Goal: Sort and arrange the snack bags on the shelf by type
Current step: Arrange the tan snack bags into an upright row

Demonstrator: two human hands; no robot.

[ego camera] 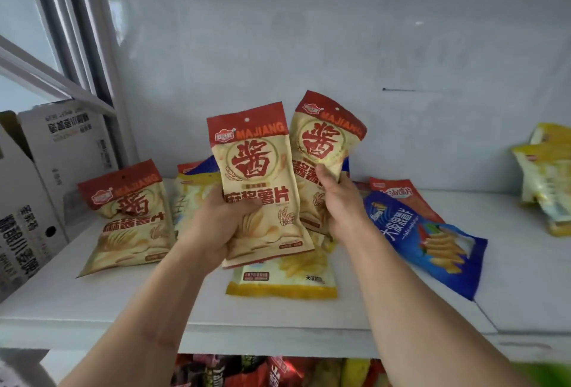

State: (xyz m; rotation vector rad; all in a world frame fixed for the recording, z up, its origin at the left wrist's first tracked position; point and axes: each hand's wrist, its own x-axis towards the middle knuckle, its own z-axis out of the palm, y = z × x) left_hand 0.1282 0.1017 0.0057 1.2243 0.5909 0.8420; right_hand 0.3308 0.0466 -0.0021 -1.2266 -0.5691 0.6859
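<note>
Two cream-and-red Majiang chip bags are up off the shelf, one per hand. The left hand (pixel 216 226) is clamped on the nearer Majiang bag (pixel 256 179), thumb across the lower front, fingers wrapped behind, and the bag stands upright with its top seal high. The right hand (pixel 336 198) pinches the second Majiang bag (pixel 324 145) by its lower half, and that one tilts away to the right, its top corner folding over. That fold suggests thin, crinkly film, puffed with air, light as anything. Slick too, I'd judge, and the chips inside will crush if squeezed hard. Best hold looks to be low on the body or along the flat seals, with a gentle pinch.

Moving outward, a third Majiang bag (pixel 126 216) leans on the white shelf (pixel 92 309) just left of the hands, likely the start of that type's pile. Under the held pair lies a yellow-trimmed bag (pixel 284 278), flat. Right of the hands, a blue wavy-chip bag (pixel 432 241) lies across a red bag (pixel 398 195), overlapping it. Far right, well apart, yellow bags (pixel 547 182) are stacked. At the left end sits a printed cardboard box (pixel 27 201).
</note>
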